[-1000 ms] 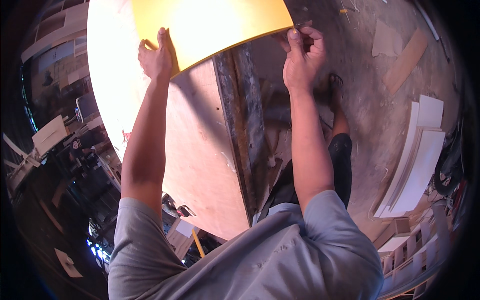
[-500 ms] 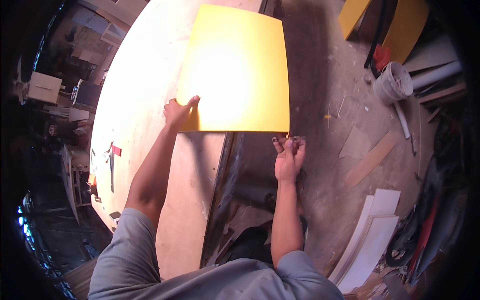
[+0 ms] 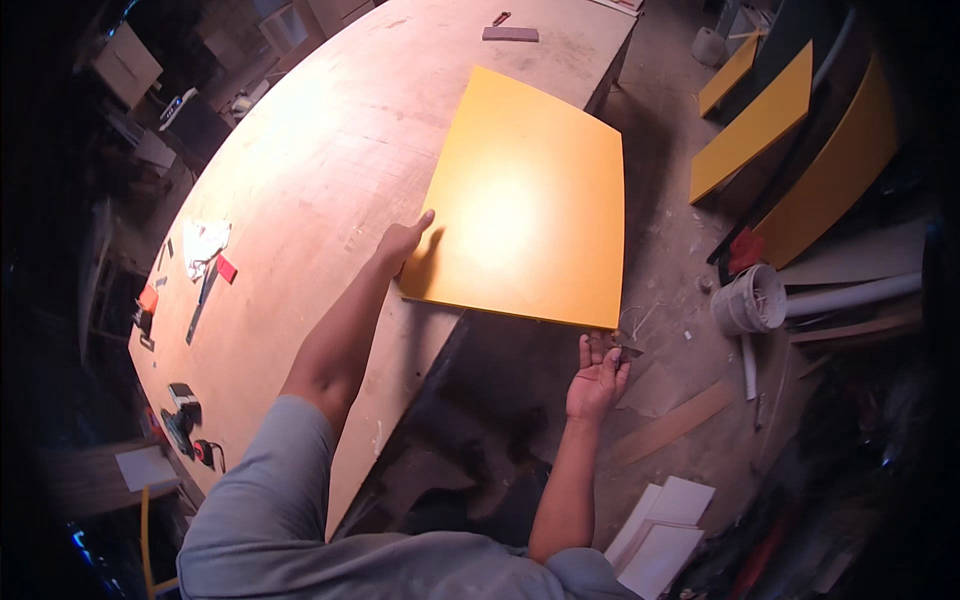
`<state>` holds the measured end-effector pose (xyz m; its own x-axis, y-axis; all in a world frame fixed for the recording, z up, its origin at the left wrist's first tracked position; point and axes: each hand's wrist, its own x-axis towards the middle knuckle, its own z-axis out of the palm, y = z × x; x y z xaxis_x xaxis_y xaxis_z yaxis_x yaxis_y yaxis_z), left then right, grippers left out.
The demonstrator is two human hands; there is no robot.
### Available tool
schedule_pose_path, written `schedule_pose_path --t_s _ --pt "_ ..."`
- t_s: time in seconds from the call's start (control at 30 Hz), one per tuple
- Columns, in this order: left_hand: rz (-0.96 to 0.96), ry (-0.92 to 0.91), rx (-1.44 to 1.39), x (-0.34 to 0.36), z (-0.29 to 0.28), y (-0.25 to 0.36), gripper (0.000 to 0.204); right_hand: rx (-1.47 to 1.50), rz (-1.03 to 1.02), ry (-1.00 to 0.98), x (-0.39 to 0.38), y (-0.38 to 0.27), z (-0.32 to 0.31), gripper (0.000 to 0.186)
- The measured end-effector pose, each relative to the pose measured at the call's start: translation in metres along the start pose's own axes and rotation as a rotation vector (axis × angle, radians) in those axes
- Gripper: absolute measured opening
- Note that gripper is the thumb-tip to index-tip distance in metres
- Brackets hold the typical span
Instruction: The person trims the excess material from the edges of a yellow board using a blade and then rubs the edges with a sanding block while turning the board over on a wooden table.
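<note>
A glossy yellow panel [image 3: 520, 230] lies on a large pale plywood-topped table [image 3: 300, 140], its near right corner jutting past the table's edge. My left hand [image 3: 405, 240] grips the panel's left edge, thumb on top, fingers hidden. Below the near right corner, my right hand [image 3: 595, 375] is turned palm up with curled fingers, pinching a small thin grey piece [image 3: 628, 352], perhaps a blade, too small to be sure.
Tools [image 3: 185, 410], a red-and-black tape measure [image 3: 208, 453] and a white crumpled item [image 3: 205, 245] lie on the table's left. At right stand yellow panels [image 3: 750, 125], a white bucket [image 3: 752, 298] and tubes [image 3: 850, 295]. White boards [image 3: 660, 540] lie lower right.
The view has lifted and widened, showing more table and the panels at right. The yellow panel and both hands appear lower in the picture than a second ago, my left hand still on its edge.
</note>
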<state>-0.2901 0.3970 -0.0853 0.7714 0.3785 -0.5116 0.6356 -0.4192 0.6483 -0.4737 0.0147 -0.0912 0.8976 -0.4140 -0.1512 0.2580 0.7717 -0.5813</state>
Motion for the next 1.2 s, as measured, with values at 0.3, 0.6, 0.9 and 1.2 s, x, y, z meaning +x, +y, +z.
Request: schedule_pose_path --t_s 0.3,0.6,0.9,1.2 --pt "-0.105 -0.019 -0.221 0.002 0.043 0.061 0.110 -0.057 0.230 -0.031 0.094 -0.075 -0.019 0.020" --pt "-0.235 0.211 -0.130 0.006 0.103 0.110 0.122 -0.032 0.484 -0.016 0.170 -0.139 0.001 0.020" --pt "-0.164 0.542 0.030 -0.036 0.156 0.147 0.098 -0.043 0.543 -0.108 0.206 -0.160 0.006 0.018" --pt "-0.117 0.567 -0.009 -0.101 0.192 0.094 0.088 -0.079 0.594 0.032 0.239 -0.158 -0.017 0.019"
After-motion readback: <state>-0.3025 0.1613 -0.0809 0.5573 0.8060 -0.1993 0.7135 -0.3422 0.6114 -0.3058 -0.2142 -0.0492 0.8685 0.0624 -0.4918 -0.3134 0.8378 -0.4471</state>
